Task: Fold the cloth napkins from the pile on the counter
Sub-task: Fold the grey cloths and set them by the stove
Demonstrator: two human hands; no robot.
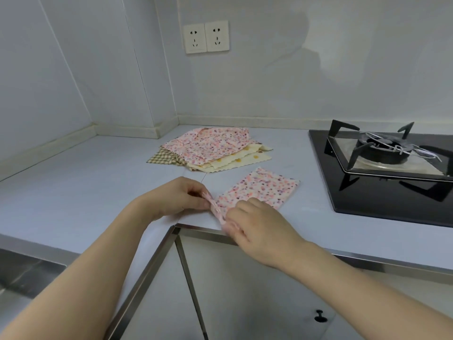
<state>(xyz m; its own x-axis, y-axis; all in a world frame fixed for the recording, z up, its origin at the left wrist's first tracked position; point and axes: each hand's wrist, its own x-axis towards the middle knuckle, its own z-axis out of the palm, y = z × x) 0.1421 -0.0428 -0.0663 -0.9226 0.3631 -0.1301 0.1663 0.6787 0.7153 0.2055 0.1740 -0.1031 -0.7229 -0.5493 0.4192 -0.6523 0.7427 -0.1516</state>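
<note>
A pink floral napkin lies partly folded on the pale counter, just in front of the pile. My left hand pinches its near left corner, lifting that edge off the counter. My right hand grips the same near edge a little lower, by the counter's front rim. The pile of napkins sits behind: a pink floral one on top, a cream one with yellow dots and a brown checked one beneath.
A black gas hob with a burner stand fills the right side of the counter. Two wall sockets sit above the pile. A steel sink edge shows at lower left, cabinet doors with a black knob below.
</note>
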